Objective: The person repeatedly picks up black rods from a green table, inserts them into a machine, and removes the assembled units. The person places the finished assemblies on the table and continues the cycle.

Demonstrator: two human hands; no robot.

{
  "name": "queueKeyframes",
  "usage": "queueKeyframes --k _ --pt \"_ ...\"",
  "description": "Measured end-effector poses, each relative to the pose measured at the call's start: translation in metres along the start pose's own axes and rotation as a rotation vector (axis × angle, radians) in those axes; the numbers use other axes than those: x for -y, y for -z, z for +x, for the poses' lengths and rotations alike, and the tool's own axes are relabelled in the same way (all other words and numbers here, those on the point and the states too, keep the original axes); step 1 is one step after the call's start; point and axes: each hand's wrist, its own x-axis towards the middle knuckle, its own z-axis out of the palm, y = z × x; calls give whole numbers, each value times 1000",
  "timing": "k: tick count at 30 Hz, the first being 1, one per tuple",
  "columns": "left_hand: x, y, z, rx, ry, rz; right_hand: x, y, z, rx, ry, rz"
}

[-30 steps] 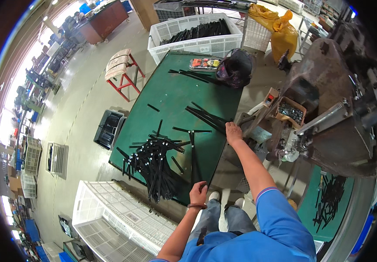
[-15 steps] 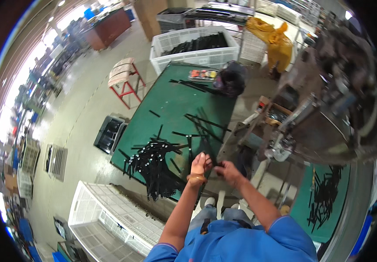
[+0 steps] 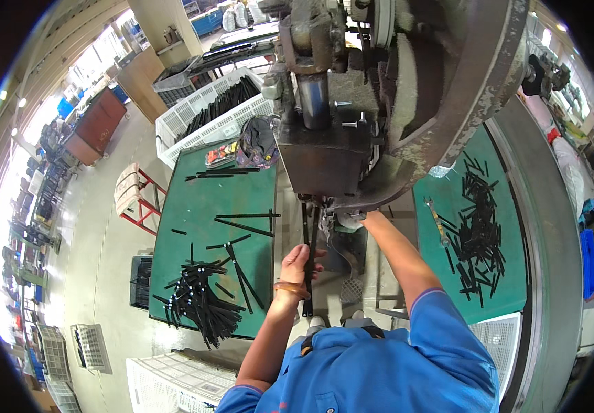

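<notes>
Feeding the black rod (image 3: pixel 308 265) under the press (image 3: pixel 324 148), I keep my left hand (image 3: pixel 297 265) clasping it straight; my right hand (image 3: pixel 352 219) grip I cannot tell.

Factory floor, metalworking shop. Heavy rusty press machine (image 3: pixel 379 89) with a steel ram fills the view from 12 to 2 o'clock. Green-topped workbench (image 3: pixel 193 227) at 9 o'clock carries a heap of black metal rods (image 3: pixel 200 303); a second green bench (image 3: pixel 462 206) at 3 o'clock holds short black pieces. White plastic crates (image 3: pixel 207 117) of rods at 11 o'clock. Bare concrete floor (image 3: pixel 97 227), a small stool (image 3: pixel 135 196), more racks and machines along the 9 to 10 o'clock rim.
</notes>
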Motion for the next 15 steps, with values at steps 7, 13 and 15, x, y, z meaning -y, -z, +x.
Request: queueKeyframes --k 7,13,15 --pt "10 -19 14 86 16 -30 1 -8 -1 46 -193 207" --pt "9 -25 31 67 64 -2 2 16 -7 -83 -141 194" --pt "8 -27 34 74 77 12 5 29 -5 -42 -181 297"
